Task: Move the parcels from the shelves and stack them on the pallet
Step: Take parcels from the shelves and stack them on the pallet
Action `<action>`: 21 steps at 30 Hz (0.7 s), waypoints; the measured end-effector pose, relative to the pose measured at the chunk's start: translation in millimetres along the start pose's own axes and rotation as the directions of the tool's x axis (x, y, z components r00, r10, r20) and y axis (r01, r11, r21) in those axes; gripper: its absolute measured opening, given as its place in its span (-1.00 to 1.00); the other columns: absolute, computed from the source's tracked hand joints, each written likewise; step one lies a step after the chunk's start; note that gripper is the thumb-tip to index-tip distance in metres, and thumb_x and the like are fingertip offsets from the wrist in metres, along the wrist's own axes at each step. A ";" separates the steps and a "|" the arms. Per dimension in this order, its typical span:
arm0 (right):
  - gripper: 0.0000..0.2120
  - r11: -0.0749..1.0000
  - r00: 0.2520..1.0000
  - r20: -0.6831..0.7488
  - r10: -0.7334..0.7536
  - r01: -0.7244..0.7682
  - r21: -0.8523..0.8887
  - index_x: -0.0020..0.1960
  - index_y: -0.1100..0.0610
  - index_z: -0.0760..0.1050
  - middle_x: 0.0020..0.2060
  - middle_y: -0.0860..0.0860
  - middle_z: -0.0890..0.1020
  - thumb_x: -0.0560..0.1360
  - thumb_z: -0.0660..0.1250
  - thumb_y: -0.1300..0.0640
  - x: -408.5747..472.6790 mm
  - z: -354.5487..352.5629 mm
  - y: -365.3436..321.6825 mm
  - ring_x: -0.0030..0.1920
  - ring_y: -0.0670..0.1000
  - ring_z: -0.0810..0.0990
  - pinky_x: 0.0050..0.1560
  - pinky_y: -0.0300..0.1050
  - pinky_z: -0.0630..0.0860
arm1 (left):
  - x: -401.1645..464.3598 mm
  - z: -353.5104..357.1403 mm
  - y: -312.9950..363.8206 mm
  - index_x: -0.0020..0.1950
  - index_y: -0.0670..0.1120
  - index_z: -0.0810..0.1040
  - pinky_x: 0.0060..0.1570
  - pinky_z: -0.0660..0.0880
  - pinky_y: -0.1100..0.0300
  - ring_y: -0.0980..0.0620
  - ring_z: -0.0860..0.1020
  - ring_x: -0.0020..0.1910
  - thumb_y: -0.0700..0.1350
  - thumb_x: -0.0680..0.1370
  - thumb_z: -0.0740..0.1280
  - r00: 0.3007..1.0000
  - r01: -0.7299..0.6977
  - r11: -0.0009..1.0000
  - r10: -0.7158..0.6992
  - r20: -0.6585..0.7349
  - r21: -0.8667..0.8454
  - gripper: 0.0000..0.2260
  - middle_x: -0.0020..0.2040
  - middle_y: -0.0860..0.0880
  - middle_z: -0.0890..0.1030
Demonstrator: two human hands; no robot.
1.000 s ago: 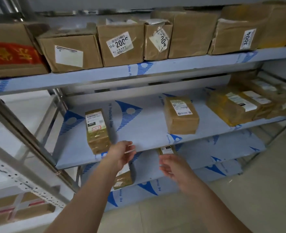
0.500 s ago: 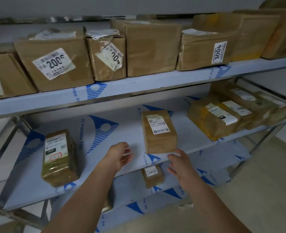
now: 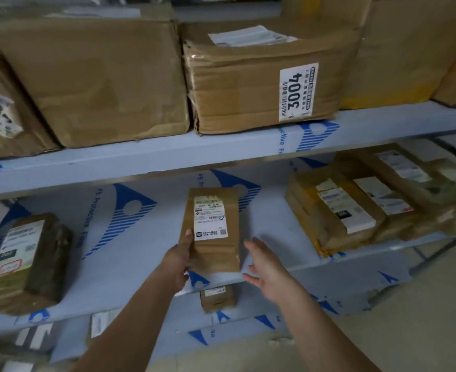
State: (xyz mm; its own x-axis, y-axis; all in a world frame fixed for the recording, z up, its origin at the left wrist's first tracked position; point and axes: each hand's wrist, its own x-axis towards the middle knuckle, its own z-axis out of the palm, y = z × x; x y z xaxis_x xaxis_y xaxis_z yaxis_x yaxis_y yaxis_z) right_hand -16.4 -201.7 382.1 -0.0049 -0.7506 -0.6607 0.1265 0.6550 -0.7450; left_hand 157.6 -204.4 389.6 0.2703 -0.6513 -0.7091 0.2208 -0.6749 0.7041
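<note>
Both hands are now closer to the small brown parcel (image 3: 211,232) than they were 0.5 s ago, and the view has drawn nearer to the middle shelf (image 3: 146,253). The left hand (image 3: 177,260) is placed against the parcel's left side, thumb up along that edge, the other fingers hidden behind or beneath it, so a grip is likely but cannot be confirmed. The right hand (image 3: 265,264) is held open just beside the parcel's right edge, fingers spread and not yet touching, apparently so the parcel can be clamped from both sides. The parcel lies near the front edge of the middle shelf, roughly at its centre, long side running front to back. It is wrapped in brown paper or card under glossy tape, with 1 white printed label (image 3: 210,217) on top. Another taped parcel (image 3: 23,261) lies toward the shelf's left end.
</note>
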 end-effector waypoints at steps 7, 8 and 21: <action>-0.57 1.000 0.998 0.069 -0.002 0.003 -0.004 0.35 -0.21 0.35 0.36 0.03 0.37 0.53 0.22 -0.30 22.3 24.4 21.9 0.28 0.14 0.45 0.05 -0.02 0.54 | -0.6 -11.8 -3.6 0.30 -0.07 0.39 0.38 0.30 -0.06 -0.17 0.38 0.35 0.17 0.64 0.16 0.998 -0.016 1.000 0.017 0.063 -0.021 -0.62 0.29 -0.06 0.43; -0.53 1.000 0.998 0.063 -0.019 0.020 -0.005 0.37 -0.22 0.34 0.37 0.01 0.35 0.51 0.24 -0.31 23.1 25.7 25.0 0.28 0.14 0.45 0.00 -0.04 0.54 | 0.3 -13.0 -6.6 0.29 -0.06 0.40 0.36 0.32 -0.05 -0.15 0.40 0.29 0.17 0.65 0.15 0.998 -0.015 0.999 0.017 0.061 -0.034 -0.64 0.28 -0.06 0.44; -0.48 0.990 0.974 0.177 -0.139 0.144 -0.014 0.31 -0.21 0.23 0.18 -0.05 0.51 0.46 0.37 -0.24 -34.7 33.4 57.2 0.15 0.05 0.51 0.19 0.08 0.45 | -47.2 -63.0 -49.7 0.09 -0.12 0.52 0.30 0.45 -0.13 -0.20 0.51 0.17 0.00 0.64 0.26 0.999 -0.035 0.977 0.042 0.030 -0.209 -0.80 0.05 -0.13 0.56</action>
State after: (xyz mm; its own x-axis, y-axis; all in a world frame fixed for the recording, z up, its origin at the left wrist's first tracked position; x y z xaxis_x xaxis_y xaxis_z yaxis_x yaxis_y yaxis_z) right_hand 24.1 -141.1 365.6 0.1535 -0.8378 -0.5239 0.1108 0.5414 -0.8334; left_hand 192.9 -118.3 390.5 0.2515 -0.6893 -0.6795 0.4019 -0.5642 0.7212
